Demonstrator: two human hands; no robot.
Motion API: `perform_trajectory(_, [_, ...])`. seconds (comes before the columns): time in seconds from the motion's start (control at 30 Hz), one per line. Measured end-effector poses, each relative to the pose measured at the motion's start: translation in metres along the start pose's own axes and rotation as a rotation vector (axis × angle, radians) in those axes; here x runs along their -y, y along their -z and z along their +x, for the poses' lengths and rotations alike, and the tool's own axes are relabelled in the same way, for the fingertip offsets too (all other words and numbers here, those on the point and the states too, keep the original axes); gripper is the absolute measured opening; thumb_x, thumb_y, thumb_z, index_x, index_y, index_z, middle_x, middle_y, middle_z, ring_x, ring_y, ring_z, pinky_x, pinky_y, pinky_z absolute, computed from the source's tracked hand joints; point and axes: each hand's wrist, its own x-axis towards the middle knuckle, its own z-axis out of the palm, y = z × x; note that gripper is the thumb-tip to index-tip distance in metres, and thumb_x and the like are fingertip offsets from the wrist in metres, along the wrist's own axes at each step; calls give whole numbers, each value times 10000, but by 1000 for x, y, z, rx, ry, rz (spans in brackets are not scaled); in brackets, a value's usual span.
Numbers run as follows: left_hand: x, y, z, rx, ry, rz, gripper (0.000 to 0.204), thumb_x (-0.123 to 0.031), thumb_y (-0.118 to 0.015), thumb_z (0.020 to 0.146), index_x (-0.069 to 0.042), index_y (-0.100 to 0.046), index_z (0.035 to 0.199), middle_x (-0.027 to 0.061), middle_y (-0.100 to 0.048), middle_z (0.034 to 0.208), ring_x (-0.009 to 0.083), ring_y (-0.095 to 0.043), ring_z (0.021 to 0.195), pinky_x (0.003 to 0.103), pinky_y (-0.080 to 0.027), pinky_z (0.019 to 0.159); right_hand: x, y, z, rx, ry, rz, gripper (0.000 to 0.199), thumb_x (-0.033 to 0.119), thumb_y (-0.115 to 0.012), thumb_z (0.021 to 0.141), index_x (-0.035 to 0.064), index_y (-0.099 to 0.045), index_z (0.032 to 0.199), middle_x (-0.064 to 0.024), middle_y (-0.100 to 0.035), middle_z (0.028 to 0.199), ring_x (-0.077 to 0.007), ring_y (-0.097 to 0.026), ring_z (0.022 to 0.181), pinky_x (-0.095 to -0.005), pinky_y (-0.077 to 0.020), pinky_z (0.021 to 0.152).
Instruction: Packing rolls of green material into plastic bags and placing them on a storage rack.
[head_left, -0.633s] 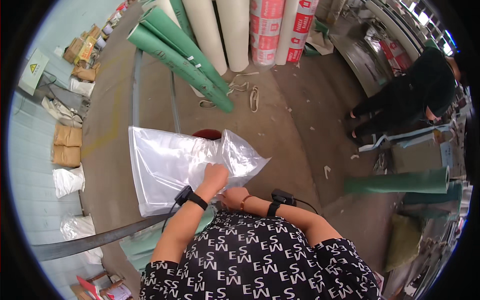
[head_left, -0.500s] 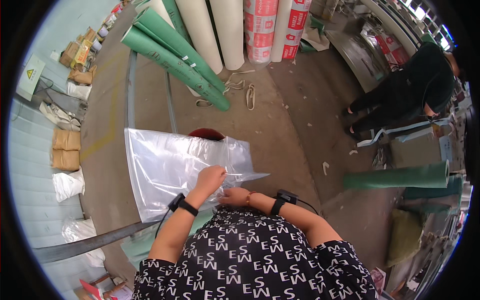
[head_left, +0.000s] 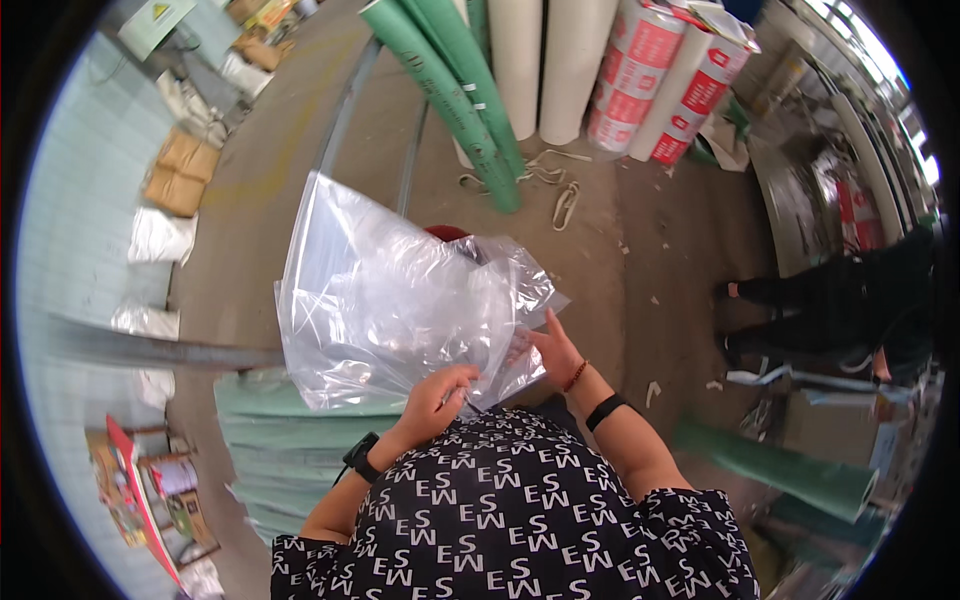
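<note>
A large sheet of clear plastic film (head_left: 380, 290), perhaps a bag, spreads crumpled and shiny in front of me. My left hand (head_left: 440, 397) is closed on its near edge, close to my shirt. At the film's right edge is my right hand (head_left: 552, 350), thumb raised and fingers stretched out. Those fingertips look covered by the film, and the hand does not grip it. Behind the film shows part of a dark red round rim (head_left: 446, 233); the rest is hidden.
Green rolls (head_left: 450, 100), cream rolls and red-and-white wrapped rolls (head_left: 637, 75) stand ahead. Pale green sheets (head_left: 265, 440) lie at left beside a metal bar (head_left: 165, 350). A person in black (head_left: 850, 310) stands at right, near a green roll (head_left: 785, 465).
My right hand has moved right and opened out, while my left hand is lower. The film has bunched up, its far left corner raised. My view has turned left.
</note>
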Motion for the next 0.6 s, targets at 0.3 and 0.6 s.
perform_trajectory(0.3, [-62, -98, -64, -68, 244, 77, 140, -110, -533, 815, -13, -582, 903, 123, -646, 947, 309, -608, 842, 376, -474, 770, 19, 20, -39, -315, -235, -852, 276, 177, -588, 922, 14, -610, 1144, -40, -653, 1051, -112, -628, 863, -249, -518, 799])
perform_trajectory(0.6, [-59, -161, -141, -90, 475, -94, 225, -230, -578, 900, -17, -605, 966, 68, -655, 840, 189, -624, 769, 310, -485, 720, -14, 17, -209, -220, -182, -716, 242, 148, -615, 898, -58, -602, 1024, -55, -625, 916, -117, -609, 830, -249, -494, 778])
